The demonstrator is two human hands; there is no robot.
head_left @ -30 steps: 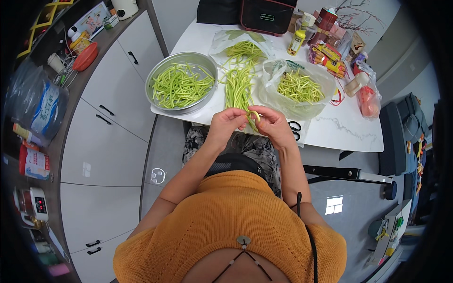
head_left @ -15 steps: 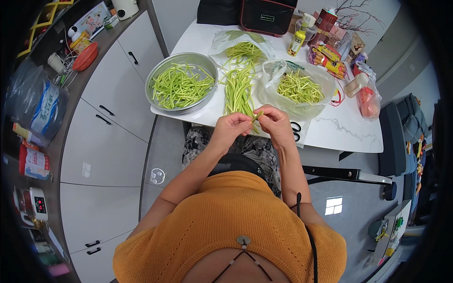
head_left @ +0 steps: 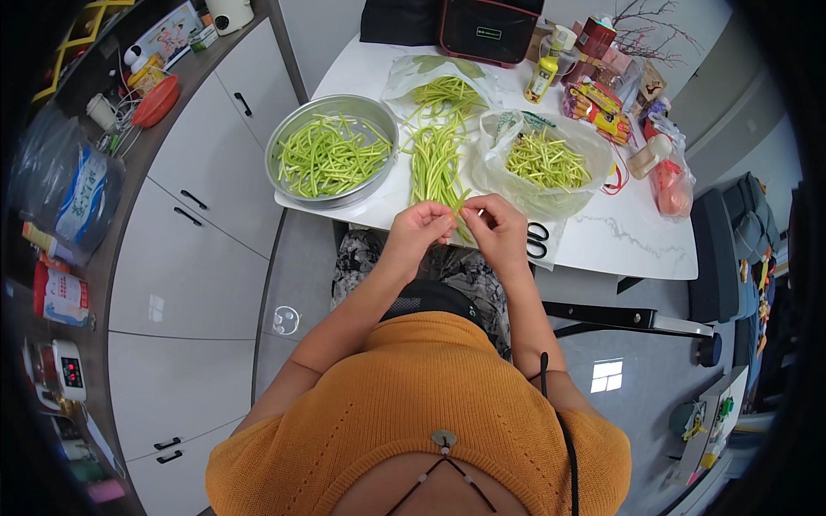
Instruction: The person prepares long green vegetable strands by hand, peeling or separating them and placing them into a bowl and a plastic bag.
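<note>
At the table's near edge, my left hand (head_left: pixel 421 229) and my right hand (head_left: pixel 496 225) meet with their fingertips closed on a thin green vegetable stem (head_left: pixel 459 203). Just beyond them lies a pile of long green stems (head_left: pixel 437 163), which runs back into an opened plastic bag (head_left: pixel 400 84). To the left, a round metal pan (head_left: pixel 284 196) holds many cut stem pieces (head_left: pixel 331 157). On the right a translucent plastic bag (head_left: pixel 508 196) contains more short, paler pieces (head_left: pixel 548 161). The black handles of scissors (head_left: pixel 537 241) show beside my right hand.
A yellow bottle (head_left: pixel 542 77), food packets (head_left: pixel 597 112) and a bag with pinkish contents (head_left: pixel 670 185) stand at the table's right. A dark red and black box (head_left: pixel 489 33) is at the back. A curved cabinet (head_left: pixel 198 224) runs along the left.
My right hand has come slightly lower and nearer my left. The stem piece between my fingers now points more upright; both hands stay at the table edge.
</note>
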